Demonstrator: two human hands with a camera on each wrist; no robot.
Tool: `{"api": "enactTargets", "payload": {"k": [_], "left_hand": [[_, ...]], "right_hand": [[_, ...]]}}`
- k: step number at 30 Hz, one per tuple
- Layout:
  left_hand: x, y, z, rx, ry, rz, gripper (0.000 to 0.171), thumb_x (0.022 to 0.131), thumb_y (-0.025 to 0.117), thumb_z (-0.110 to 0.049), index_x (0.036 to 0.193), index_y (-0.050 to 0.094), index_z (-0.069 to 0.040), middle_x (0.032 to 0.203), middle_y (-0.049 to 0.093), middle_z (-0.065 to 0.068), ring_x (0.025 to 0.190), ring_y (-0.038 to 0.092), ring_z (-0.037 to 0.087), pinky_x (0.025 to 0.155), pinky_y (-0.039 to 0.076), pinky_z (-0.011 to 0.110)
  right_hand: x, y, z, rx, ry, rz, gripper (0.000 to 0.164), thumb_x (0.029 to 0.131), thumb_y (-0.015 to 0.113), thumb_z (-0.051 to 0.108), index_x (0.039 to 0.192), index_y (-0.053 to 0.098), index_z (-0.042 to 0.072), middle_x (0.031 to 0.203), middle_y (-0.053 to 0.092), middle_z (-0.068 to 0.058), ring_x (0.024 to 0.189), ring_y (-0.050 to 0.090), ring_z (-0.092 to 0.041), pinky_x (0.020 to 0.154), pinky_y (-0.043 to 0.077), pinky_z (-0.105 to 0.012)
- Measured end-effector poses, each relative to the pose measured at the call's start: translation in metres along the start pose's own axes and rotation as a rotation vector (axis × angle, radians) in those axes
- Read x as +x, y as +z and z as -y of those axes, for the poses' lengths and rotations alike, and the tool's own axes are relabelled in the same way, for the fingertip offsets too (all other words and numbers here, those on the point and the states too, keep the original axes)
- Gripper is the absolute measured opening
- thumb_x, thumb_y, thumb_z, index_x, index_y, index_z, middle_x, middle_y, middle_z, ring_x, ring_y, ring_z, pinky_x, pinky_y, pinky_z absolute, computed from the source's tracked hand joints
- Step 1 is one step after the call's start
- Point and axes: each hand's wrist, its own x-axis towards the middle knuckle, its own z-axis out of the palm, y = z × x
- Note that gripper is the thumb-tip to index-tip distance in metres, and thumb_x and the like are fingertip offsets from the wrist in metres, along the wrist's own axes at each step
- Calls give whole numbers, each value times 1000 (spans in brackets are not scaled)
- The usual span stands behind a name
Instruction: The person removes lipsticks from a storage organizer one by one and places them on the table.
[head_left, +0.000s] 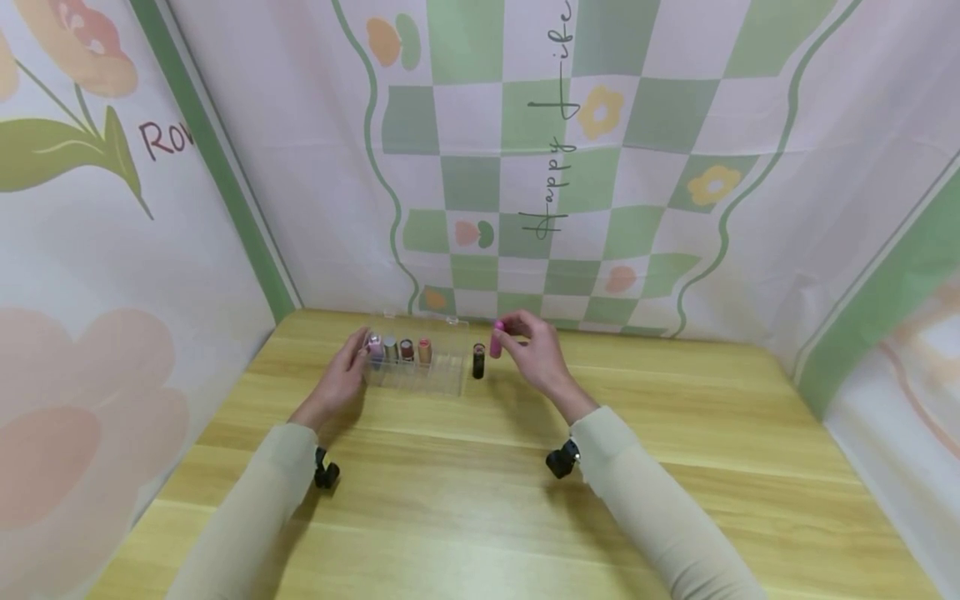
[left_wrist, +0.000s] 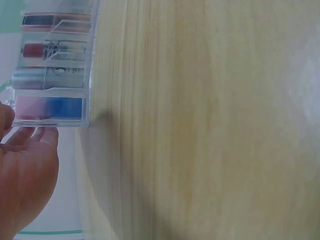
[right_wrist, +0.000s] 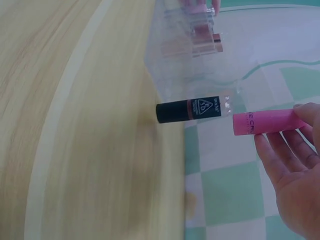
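Head view: the 2 hands are well apart over a wooden table. The left hand grips the left end of a clear box, which sits near the far table edge. 4 tubes stand in the box, all toward its left: a pink-and-blue tube, a silver tube, a dark red tube and an orange-red tube. The right hand pinches a pink tube upright, to the right of the box. 1 black tube stands on the table between the box and the pink tube.

Left wrist view: fingers press the outer end wall of the box, beside the pink-and-blue tube; 1 more fingertip is at the top edge. Each of the 4 tubes occupies its own slot.

Right wrist view: thumb and fingers are clamped on the upper part of the pink tube, raised off the table, its lower end close to the black tube's top. Contact between these 2: cannot tell. The black tube bears a white printed label.
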Motion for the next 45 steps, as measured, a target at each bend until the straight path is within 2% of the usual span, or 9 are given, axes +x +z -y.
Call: {"api": "enactTargets", "payload": {"k": [7,17,19,24,26,29,45], "left_hand": [[1,1,0,12,4,-4,54,113,27,-21,165,14,-13,170,19,14,155,19,35,127,17,53],[2,0,1,0,16,-1,54,113,28,-20,165,13,-15,170,18,15,155,18,36,127,16,54],[-1,0,-4,-7,18,1,54,113,28,-19,165,13,-13,169,18,16,155,17,37,127,15,54],[-1,0,-5,-3,17,-3,54,113,29,-20,165,14,-14,169,19,15,155,19,36,127,16,53],[2,0,1,8,20,-5,55,113,29,-22,165,13,-16,170,19,14,155,19,35,127,16,53],[2,0,0,12,22,-6,55,113,29,-21,165,13,-15,170,19,13,155,19,35,127,16,53],[1,1,-1,0,-3,-9,55,113,30,-22,165,13,-17,170,18,11,156,19,33,127,17,52]], "right_hand": [[-1,-1,-8,-17,11,-6,24,99,68,12,120,65,-1,113,71,-13,112,68,-28,98,58,-40],[-1,0,-16,-33,21,-7,26,97,69,8,121,64,0,118,68,-15,115,67,-33,102,56,-44],[-1,0,-17,-34,27,-4,26,97,69,7,121,64,-1,117,68,-15,115,66,-34,102,55,-44],[0,2,-19,-28,33,6,23,97,69,6,119,65,0,116,68,-15,115,66,-34,103,55,-44],[0,2,-21,-31,31,10,21,97,69,6,117,65,1,115,68,-14,115,67,-34,103,55,-44],[1,3,-23,-37,30,15,19,97,69,6,115,65,2,114,68,-14,115,67,-33,104,54,-44],[3,6,-33,-89,46,37,19,95,70,5,114,67,1,116,68,-15,110,69,-35,97,58,-45]]}}
